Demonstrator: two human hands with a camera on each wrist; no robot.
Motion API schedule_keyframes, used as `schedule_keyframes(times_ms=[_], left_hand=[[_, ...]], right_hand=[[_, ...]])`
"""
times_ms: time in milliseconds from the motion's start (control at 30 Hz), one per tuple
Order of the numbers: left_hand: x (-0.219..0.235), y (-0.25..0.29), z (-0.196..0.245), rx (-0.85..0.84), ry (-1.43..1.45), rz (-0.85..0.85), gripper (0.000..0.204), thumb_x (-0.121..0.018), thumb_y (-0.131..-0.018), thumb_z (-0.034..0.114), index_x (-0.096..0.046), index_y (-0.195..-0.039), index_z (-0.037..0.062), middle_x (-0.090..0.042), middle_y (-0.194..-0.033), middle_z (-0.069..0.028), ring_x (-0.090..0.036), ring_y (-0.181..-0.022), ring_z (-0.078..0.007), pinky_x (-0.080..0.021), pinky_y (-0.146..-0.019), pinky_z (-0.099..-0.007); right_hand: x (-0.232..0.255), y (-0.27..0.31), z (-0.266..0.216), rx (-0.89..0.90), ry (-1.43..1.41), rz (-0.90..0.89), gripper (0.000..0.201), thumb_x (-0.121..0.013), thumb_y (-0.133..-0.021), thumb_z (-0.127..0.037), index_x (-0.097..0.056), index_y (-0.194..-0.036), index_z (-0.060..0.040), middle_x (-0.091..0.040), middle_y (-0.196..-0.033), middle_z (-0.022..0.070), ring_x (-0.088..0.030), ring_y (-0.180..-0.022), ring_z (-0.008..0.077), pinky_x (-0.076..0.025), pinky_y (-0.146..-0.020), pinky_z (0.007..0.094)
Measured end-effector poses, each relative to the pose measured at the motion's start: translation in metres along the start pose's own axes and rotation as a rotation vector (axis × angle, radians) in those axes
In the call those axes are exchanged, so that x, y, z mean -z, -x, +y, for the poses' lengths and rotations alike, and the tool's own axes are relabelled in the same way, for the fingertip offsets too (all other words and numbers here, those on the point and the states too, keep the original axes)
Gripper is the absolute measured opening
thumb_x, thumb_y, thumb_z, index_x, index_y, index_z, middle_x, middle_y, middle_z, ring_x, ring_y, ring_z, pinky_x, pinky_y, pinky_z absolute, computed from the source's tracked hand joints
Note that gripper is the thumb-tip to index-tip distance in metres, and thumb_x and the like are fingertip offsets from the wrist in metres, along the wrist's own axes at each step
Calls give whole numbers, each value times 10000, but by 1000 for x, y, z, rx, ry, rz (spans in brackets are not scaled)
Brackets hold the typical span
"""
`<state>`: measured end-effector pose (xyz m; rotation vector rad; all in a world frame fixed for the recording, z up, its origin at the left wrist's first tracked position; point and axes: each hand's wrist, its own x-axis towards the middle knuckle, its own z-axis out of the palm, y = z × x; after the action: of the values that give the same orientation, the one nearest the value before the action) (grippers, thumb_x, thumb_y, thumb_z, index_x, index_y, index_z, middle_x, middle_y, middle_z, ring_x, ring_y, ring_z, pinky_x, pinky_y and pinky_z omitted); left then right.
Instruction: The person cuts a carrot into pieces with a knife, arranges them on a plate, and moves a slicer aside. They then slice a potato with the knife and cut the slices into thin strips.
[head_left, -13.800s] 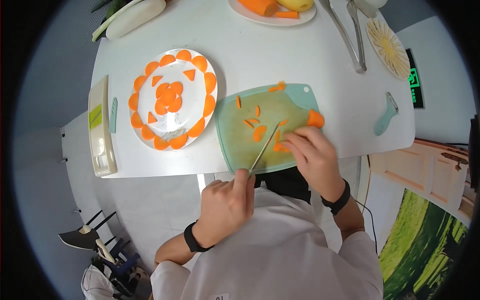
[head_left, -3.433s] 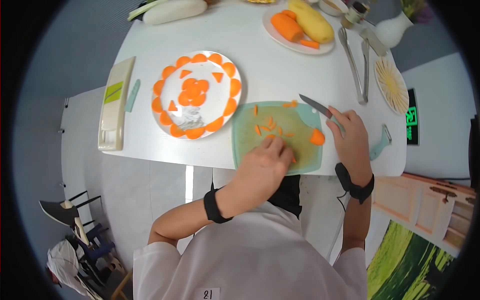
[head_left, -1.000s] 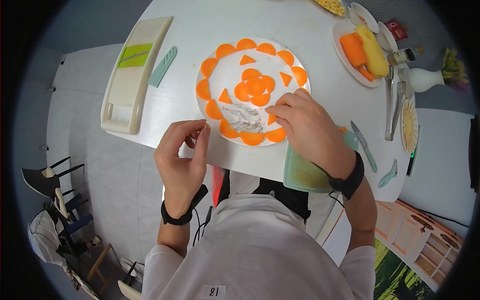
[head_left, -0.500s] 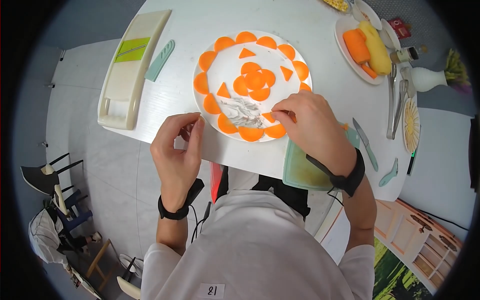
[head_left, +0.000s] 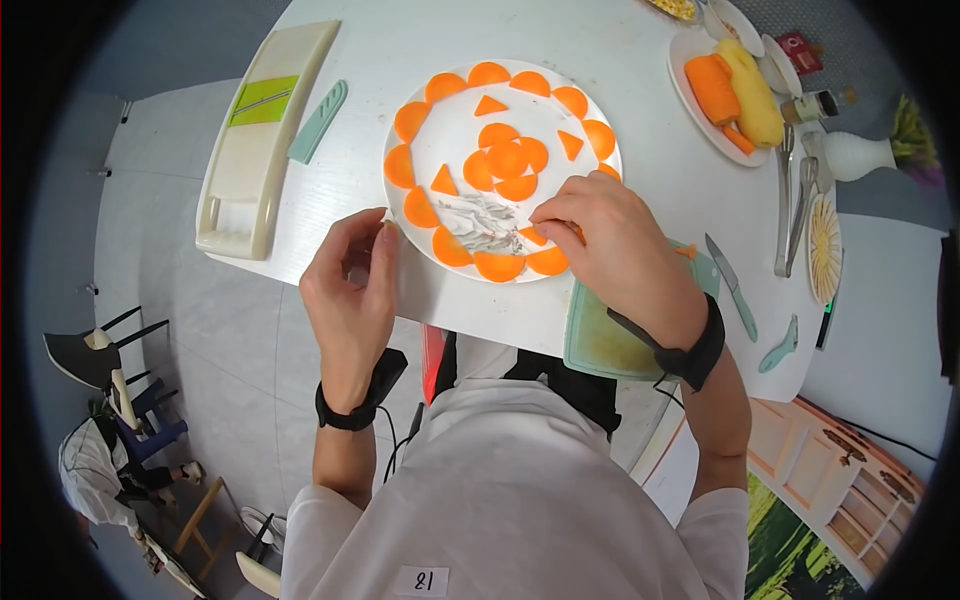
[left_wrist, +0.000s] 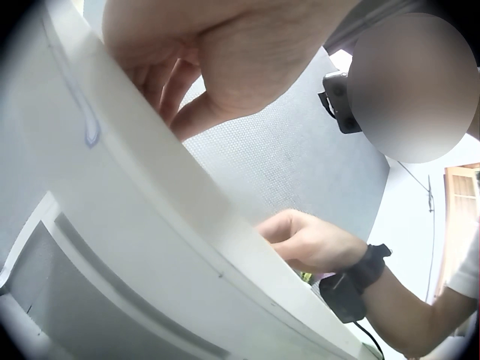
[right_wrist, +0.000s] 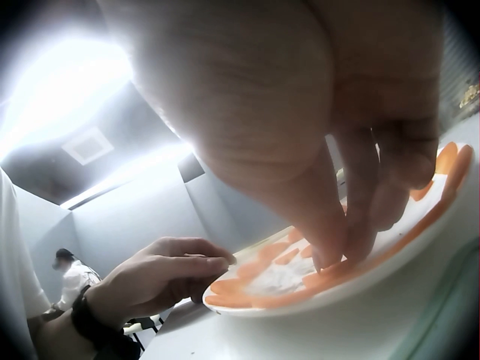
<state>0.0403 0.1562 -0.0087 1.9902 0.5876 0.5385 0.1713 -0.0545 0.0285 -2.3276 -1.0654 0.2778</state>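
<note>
A round white plate [head_left: 410,230] bears a ring of half-round carrot slices, a central carrot flower [head_left: 507,158] and several carrot triangles. Reaching over its lower right part, my right hand [head_left: 615,230] pinches a small carrot triangle [head_left: 533,235] against the plate, inside the ring. In the right wrist view, the thumb and fingertips [right_wrist: 330,259] meet low on the plate, partly hiding the piece. My left hand [head_left: 350,280] rests beside the plate's left rim with fingers loosely bent, thumb and forefinger tips close together; nothing shows between them.
A green cutting board [head_left: 625,335] lies under the right forearm. Right of it are a knife [head_left: 732,287], a peeler [head_left: 780,345] and tongs [head_left: 795,205]. A slicer [head_left: 262,150] and a teal sheath [head_left: 318,122] lie left. A vegetable plate [head_left: 690,110] stands at the back right.
Earlier, the hands cut carrot on the board with the knife; now the knife lies on the table. A fourth triangle is on the plate under my right fingers. My left hand shifted slightly left and up.
</note>
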Motion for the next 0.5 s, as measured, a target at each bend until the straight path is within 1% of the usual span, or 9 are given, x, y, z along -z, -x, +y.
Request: schedule_keyframes(times_ms=[100,133,233,300,400,433,467,500], left_hand=[[4,0,3,60,-20,-59,205,-664,-975,102,-684,-1113,-49,-720,-955,-77,-663,-854,-107,-528,-793,-250],[4,1,3,55,-22,-56,208,-662,-976,101,-682,-1117,-50,-720,-952,-78,-663,-849,-107,-529,-787,-250],[5,0,1,55,-24,-54,226,-653,-982,102,-673,-1140,-58,-722,-948,-85,-664,-834,-107,-532,-767,-253],[6,-2,1,74,-17,-62,248,-642,-990,104,-664,-1167,-69,-727,-953,-96,-667,-824,-109,-536,-749,-258],[9,-11,7,172,93,-115,299,-618,-1004,99,-638,-1236,-87,-735,-961,-117,-680,-801,-122,-552,-720,-264],[8,-13,7,172,126,-119,303,-608,-1005,97,-639,-1239,-93,-736,-941,-121,-689,-791,-132,-560,-710,-267],[7,-16,6,171,159,-126,307,-598,-1006,94,-639,-1242,-98,-737,-920,-125,-698,-782,-142,-569,-699,-270],[6,-18,6,169,192,-135,312,-588,-1008,92,-640,-1245,-104,-737,-900,-129,-707,-773,-152,-578,-689,-272]], right_hand=[[3,2,-3,-35,48,0,148,-622,-909,-85,-736,-856,-5,-642,-815,118,-596,-852,301,-505,-779,402],[5,3,-5,-51,72,-2,140,-628,-906,-84,-737,-860,-9,-641,-814,116,-595,-849,300,-505,-775,402],[20,18,-6,-21,17,163,115,-643,-894,-77,-735,-907,-10,-665,-826,107,-610,-828,296,-505,-745,399],[35,32,-7,-120,3,195,119,-641,-905,-72,-731,-947,-6,-678,-830,106,-619,-805,297,-502,-728,386],[45,52,-6,-279,-42,235,138,-626,-929,-68,-723,-1001,-1,-693,-832,107,-634,-777,289,-497,-700,362],[47,56,-4,-336,-62,251,145,-620,-939,-67,-720,-1018,1,-697,-831,107,-639,-768,286,-496,-690,352],[45,60,2,-333,-96,268,169,-596,-968,-77,-706,-1061,11,-697,-864,120,-646,-770,280,-499,-693,352],[41,58,8,-311,-78,299,193,-581,-974,-75,-689,-1101,22,-703,-903,135,-655,-787,279,-507,-712,355]])
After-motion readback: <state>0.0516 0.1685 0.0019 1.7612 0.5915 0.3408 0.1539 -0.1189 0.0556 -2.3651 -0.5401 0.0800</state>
